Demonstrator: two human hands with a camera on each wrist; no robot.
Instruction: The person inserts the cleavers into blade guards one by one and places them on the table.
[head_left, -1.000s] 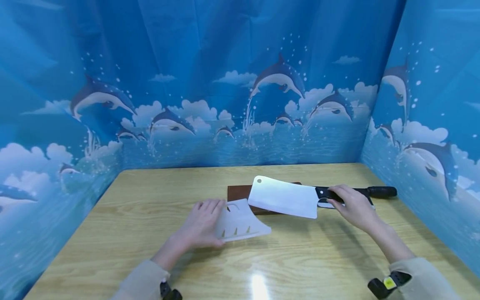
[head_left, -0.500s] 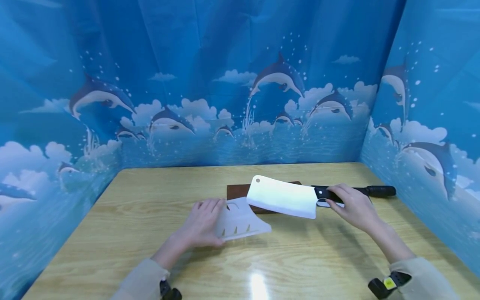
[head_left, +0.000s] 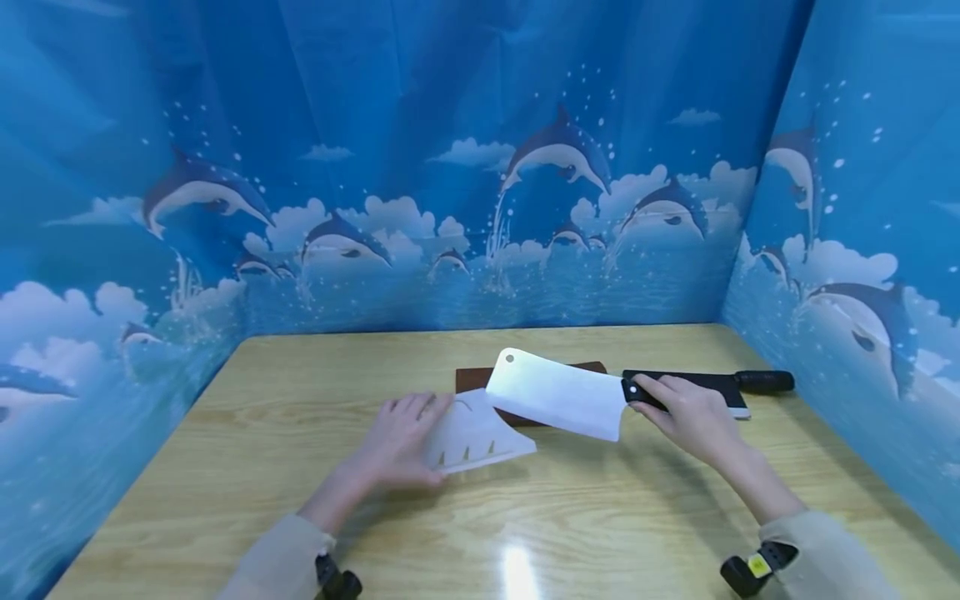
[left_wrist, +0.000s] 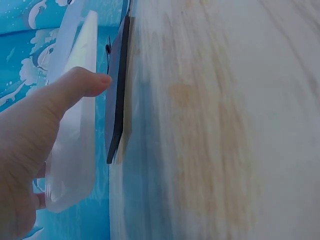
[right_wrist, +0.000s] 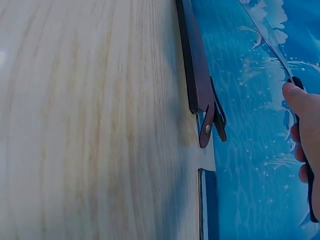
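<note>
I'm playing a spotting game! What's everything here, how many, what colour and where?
table: 1, pale wood, bottom
dolphin backdrop: number unclear, blue, behind and beside the table
flat case: 1, brown, on the table, towards the back
black knife: 1, black, on the table, far right
cleaver: 1, silver, black handle, above the table
guard: 1, white, lower left of cleaver
sleeves: 2, pale, bottom left and right
wrist devices: 2, black, by the sleeves
left hand: 1, bare, gripping the guard
right hand: 1, bare, gripping the cleaver
</note>
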